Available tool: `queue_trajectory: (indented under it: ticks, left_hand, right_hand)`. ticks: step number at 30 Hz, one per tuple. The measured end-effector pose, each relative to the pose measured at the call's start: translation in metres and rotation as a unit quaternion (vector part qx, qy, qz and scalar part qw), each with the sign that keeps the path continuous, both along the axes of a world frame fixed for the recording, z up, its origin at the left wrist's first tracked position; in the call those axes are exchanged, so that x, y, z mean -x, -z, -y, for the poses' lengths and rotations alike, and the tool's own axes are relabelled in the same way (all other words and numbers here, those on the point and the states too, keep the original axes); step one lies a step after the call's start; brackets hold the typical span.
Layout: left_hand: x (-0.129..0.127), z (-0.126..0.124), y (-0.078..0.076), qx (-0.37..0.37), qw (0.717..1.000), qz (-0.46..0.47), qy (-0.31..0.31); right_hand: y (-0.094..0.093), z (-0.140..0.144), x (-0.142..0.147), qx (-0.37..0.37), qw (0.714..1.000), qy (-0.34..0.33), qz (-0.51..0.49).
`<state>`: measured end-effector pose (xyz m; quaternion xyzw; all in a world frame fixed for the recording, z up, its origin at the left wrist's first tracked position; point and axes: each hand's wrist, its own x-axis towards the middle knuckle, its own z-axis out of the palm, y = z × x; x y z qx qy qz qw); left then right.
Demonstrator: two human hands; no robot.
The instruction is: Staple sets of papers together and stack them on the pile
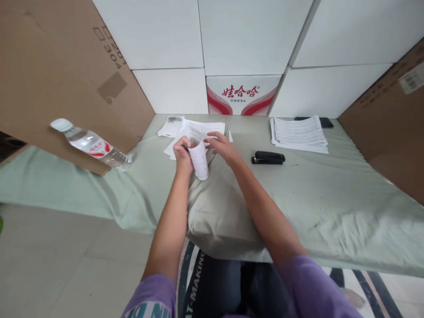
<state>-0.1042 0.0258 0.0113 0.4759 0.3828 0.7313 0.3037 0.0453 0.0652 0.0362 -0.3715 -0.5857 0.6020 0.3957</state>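
Observation:
My left hand is closed on printed paper sheets, which curl over toward me in a rolled shape. On the other side of the curl, my right hand has its fingers apart close to the paper's edge; whether a fingertip touches it I cannot tell. Behind my hands, more white papers lie flat on the green cloth. A black stapler rests to the right of my right hand.
A stack of printed sheets lies at the back right, partly over a black object. A water bottle leans at left beside a cardboard box. White boxes wall the back; another cardboard box stands right. The cloth-covered surface ends before me.

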Motion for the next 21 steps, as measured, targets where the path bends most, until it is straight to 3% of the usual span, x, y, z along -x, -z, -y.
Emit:
queue_trajectory:
  ticks: [2,4,9,14,21]
  left_hand:
    - [-0.019,0.006,0.0,-0.029,0.997,-0.014,0.068]
    - [-0.037,0.013,0.0,-0.038,0.991,-0.058,0.113]
    - [-0.069,0.032,0.006,-0.06,0.971,-0.203,0.108]
    - [-0.081,0.041,0.016,-0.092,0.925,-0.354,0.102]
    - [-0.075,0.035,0.023,-0.069,0.92,-0.358,0.147]
  right_hand:
    - [-0.002,0.012,-0.024,-0.04,0.999,-0.009,-0.004]
    - [0.003,0.029,-0.053,-0.023,1.0,-0.004,-0.02]
    - [0.023,0.064,-0.113,0.162,0.985,-0.012,-0.053]
    - [0.027,0.064,-0.121,0.128,0.99,0.055,-0.021]
    - [0.038,0.049,-0.122,0.134,0.974,0.173,-0.061]
